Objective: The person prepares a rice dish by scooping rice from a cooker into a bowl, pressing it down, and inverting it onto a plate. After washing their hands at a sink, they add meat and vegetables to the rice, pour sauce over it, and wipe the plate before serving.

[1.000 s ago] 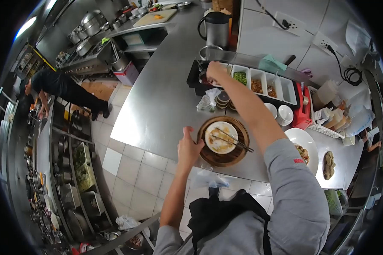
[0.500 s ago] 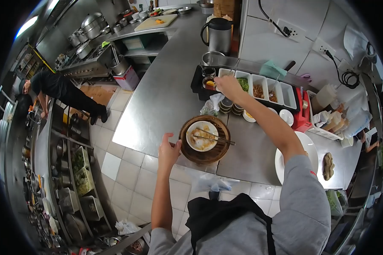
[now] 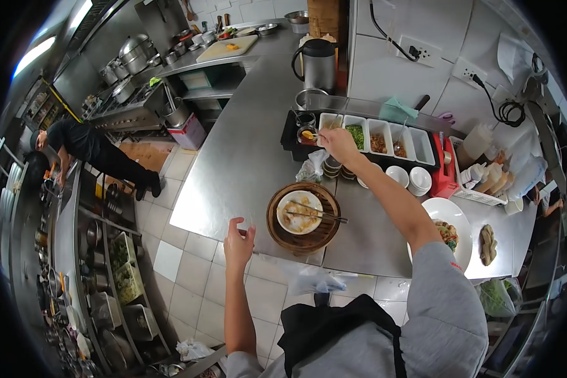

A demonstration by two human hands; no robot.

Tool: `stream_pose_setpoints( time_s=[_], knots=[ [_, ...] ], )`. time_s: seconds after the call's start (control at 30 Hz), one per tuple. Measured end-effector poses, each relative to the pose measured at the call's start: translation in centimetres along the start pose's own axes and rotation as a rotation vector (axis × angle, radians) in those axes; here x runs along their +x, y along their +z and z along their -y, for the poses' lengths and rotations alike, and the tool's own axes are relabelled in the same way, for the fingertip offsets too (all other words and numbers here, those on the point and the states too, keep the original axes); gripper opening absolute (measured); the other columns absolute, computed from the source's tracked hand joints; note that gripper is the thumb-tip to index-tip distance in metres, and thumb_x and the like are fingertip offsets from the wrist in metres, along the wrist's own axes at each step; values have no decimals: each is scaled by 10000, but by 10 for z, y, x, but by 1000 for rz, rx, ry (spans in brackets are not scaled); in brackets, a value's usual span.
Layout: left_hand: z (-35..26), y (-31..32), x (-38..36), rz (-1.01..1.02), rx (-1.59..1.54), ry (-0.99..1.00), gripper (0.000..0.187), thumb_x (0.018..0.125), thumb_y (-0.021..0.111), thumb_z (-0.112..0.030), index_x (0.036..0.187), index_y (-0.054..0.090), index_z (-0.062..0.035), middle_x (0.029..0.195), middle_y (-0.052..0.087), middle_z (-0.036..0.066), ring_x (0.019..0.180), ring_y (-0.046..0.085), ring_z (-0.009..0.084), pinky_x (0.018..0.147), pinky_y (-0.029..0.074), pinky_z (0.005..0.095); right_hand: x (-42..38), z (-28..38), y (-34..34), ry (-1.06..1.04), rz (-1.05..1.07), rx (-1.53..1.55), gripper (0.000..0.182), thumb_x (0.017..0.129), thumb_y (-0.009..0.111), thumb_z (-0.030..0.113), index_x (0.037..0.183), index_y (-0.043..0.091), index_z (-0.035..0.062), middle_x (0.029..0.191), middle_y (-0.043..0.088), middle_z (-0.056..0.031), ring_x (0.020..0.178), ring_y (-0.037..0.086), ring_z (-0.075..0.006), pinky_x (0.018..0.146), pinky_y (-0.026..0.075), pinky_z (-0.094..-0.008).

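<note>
My right hand [image 3: 339,146] pinches a small spoon [image 3: 315,136], mostly hidden by the fingers, with something orange-yellow at its bowl. It is over a small jar of dark liquid [image 3: 305,140] at the left end of a black condiment holder [image 3: 291,150]. Lower left, my left hand [image 3: 238,244] hovers in the air with thumb and fingers apart, holding nothing. To its right stands a round bamboo steamer [image 3: 273,228] on the steel counter. Inside sits a white bowl [image 3: 281,220] of pale food with brown-orange topping, and thin metal chopsticks [image 3: 324,216] lie across it.
White condiment tubs [image 3: 378,128] fill the holder. Stacked small bowls [image 3: 419,181], a large white plate [image 3: 458,217] with food and a bottle basket [image 3: 479,199] stand right. A plastic bag [image 3: 310,169] lies behind the steamer. A person [image 3: 101,151] bends at the far-left shelves.
My left hand has drawn left and down, away from the steamer's rim. My right hand remains at the jar, and the spoon's orange-yellow contents now show higher. The view has shifted slightly.
</note>
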State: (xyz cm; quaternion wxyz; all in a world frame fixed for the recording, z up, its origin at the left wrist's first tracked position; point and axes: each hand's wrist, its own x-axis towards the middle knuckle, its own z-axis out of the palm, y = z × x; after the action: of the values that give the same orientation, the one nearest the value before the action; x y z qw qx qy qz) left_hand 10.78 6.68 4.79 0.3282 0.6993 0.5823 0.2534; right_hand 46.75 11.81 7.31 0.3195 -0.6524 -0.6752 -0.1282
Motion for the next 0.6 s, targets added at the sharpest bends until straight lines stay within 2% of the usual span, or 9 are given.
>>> stream_pose_setpoints(
  time_s=[0.13,0.2,0.23,0.27,0.33,0.37,0.43,0.47,0.6],
  knots=[
    [-2,0,-5,-16,-7,6,387,835,612,-239,1128,476,-25,708,623,128,511,610,188,516,460,306,-1,5,-3,89,-171,216,141,762,609,135,785,621,-4,665,622,-178,627,626,-296,580,504,-380],
    [0,-2,-9,-39,-42,14,397,837,610,-235,1140,474,-19,708,620,127,509,606,183,516,459,304,-2,13,-12,742,-129,906,122,762,630,92,767,633,-29,654,639,-128,607,637,-194,542,521,-286],
    [5,-1,-9,-35,-37,10,397,837,610,-235,1140,474,-19,708,620,127,509,606,183,516,459,304,-6,15,-18,833,-74,1132,111,785,630,67,792,619,-43,676,635,-84,615,626,-127,537,528,-230],
    [12,0,-9,-54,-43,26,405,843,607,-239,1153,467,-19,717,619,121,510,596,170,504,450,289,-10,20,-23,845,-73,1135,111,785,630,67,792,619,-43,676,635,-84,615,626,-127,537,528,-230],
    [22,-3,-16,-42,-33,31,414,850,604,-242,1167,459,-20,727,617,114,510,586,158,492,441,273,-30,32,-32,870,35,1418,124,786,626,56,854,607,-47,725,642,-103,608,633,-156,551,542,-248],
    [24,-6,-20,-36,-118,-9,414,856,601,-245,1176,450,-30,735,611,108,533,584,149,487,435,270,-40,39,-36,884,121,1447,153,787,628,46,901,595,-51,760,644,-115,612,634,-160,564,549,-247],
    [19,-7,-28,-16,-213,-58,425,870,592,-253,1198,426,-39,761,603,102,561,572,129,468,415,248,-65,66,-56,971,208,1401,158,756,652,20,894,610,-45,769,648,-131,627,641,-168,577,558,-254],
    [18,-8,-35,-6,-221,-72,436,878,586,-258,1211,411,-38,780,601,102,566,563,119,455,400,228,-83,72,-62,968,269,1481,169,744,662,14,894,613,-48,772,649,-129,638,645,-170,583,563,-261],
    [37,-1,-50,13,-324,-96,445,879,584,-257,1226,400,-50,801,597,101,563,556,119,459,393,218,-153,90,-103,1081,345,1551,174,773,648,24,920,606,-59,781,647,-132,647,642,-170,596,554,-259]
  ],
)
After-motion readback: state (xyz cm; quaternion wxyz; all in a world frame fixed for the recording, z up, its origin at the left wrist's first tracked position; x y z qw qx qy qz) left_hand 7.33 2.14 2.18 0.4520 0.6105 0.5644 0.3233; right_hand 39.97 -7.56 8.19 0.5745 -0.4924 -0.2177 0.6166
